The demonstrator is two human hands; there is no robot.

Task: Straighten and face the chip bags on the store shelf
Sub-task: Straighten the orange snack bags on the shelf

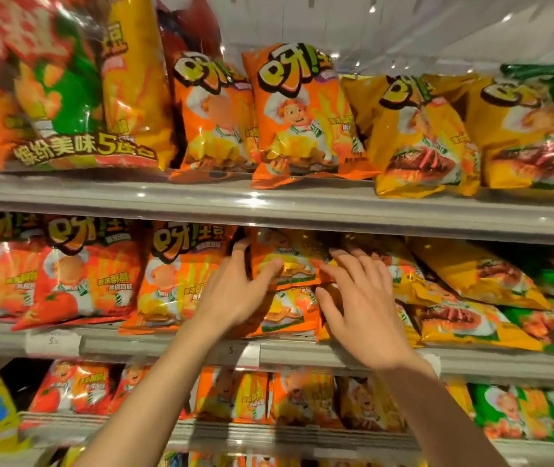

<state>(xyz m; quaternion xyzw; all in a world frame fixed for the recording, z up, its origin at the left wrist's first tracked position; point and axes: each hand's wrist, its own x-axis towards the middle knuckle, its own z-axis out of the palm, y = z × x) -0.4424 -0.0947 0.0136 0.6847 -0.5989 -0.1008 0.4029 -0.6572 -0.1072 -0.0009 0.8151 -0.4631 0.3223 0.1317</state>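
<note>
Head view looks up at three shelves packed with chip bags, both bare hands raised to the middle shelf [174, 342]. Between the hands sits an orange bag [285, 261], tilted and pushed back under the lip of the upper shelf [268, 203], resting on top of another orange bag [289, 311] that lies lower at the shelf front. The left hand [235, 291] grips the tilted bag's left edge: thumb pressed on its front face, fingers curled around behind the edge. The right hand [359, 298] is spread open, fingers fanned and lying flat across the right side of the same bag and the yellow bag [400, 274] just beside it; it closes on nothing. To the left stands an upright orange bag with a chef figure [174, 274], touching the left hand's wrist side. Yellow bags [477, 274] to the right lean over, overlapping one another.
</note>
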